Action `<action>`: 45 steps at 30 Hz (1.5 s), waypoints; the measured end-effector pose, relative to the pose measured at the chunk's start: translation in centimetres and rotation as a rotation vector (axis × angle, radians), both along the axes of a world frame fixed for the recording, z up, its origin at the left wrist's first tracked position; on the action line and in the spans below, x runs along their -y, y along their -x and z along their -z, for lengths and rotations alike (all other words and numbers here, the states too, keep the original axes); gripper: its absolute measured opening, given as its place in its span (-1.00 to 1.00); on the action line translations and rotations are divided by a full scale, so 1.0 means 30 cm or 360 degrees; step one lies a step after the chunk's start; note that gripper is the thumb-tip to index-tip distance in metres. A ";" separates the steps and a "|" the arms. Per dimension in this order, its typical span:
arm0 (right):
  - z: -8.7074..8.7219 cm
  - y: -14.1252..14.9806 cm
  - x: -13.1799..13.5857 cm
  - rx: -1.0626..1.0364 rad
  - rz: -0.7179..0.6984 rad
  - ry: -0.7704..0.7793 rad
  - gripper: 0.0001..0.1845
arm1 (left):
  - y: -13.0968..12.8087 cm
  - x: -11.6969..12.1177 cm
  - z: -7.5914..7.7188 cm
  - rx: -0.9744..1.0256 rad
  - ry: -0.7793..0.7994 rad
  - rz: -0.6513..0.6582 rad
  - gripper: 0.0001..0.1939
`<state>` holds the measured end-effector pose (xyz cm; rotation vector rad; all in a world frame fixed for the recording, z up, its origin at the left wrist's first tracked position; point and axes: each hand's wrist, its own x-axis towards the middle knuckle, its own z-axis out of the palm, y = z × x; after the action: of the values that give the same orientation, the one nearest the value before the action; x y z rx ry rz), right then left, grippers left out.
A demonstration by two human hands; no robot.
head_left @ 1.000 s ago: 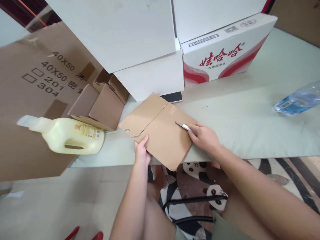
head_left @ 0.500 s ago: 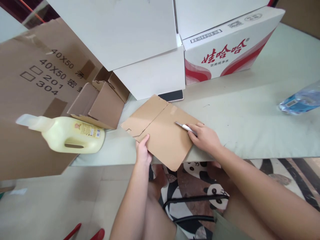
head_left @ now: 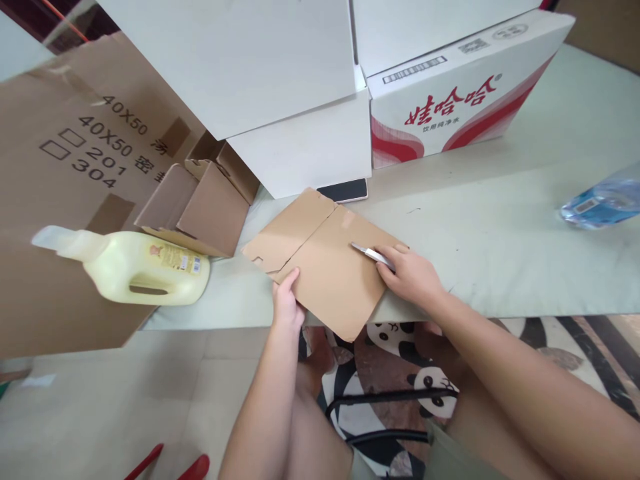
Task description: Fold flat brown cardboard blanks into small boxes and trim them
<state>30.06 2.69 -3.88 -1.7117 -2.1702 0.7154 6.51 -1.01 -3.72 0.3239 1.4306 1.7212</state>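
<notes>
A flat brown cardboard piece (head_left: 330, 267) lies at the table's near edge, its lower corner jutting past it. A dark, slightly ragged line crosses it near its left end. My left hand (head_left: 289, 301) grips its lower left edge, thumb on top and fingers hidden beneath. In my right hand (head_left: 413, 275) is a utility knife (head_left: 374, 255), its handle between thumb and fingers. The blade points left over the cardboard; whether the tip touches the surface I cannot tell. A dark phone (head_left: 345, 191) lies just behind the cardboard.
On the left, a yellow jug-shaped bottle (head_left: 150, 270) is near a small open carton (head_left: 200, 207) and a large brown box (head_left: 60, 220). White boxes (head_left: 300, 147) and a red-and-white water carton (head_left: 450, 120) stand behind. A plastic water bottle (head_left: 603, 200) lies at right.
Hardly anything differs. Both hands, the knife and the cardboard keep their places; the view has shifted very slightly.
</notes>
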 end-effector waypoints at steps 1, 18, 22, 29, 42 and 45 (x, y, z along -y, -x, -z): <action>0.000 0.001 0.000 0.0001 0.0001 0.0003 -0.56 | 0.000 0.000 0.000 0.0003 0.0005 0.0001 -0.61; 0.003 0.009 0.004 0.0033 -0.0003 0.0014 -0.56 | 0.007 -0.002 0.012 0.0042 0.0084 -0.0009 -0.61; 0.001 0.010 0.005 0.0053 -0.0012 0.0029 -0.56 | 0.010 -0.002 0.017 0.0053 0.0110 0.0000 -0.62; 0.003 0.008 0.005 0.0084 -0.0023 0.0043 -0.54 | 0.013 -0.003 0.023 0.0113 0.0184 0.0000 -0.68; 0.007 0.009 0.004 0.0069 -0.0027 0.0055 -0.53 | 0.012 -0.002 0.022 0.0131 0.0184 0.0009 -0.63; 0.009 0.009 0.004 0.0080 -0.0024 0.0050 -0.53 | 0.015 -0.004 0.022 0.0139 0.0192 0.0023 -0.64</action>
<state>29.78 2.58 -4.14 -1.7489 -2.2188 0.7212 6.06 -0.90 -4.39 0.1910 1.4575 1.6099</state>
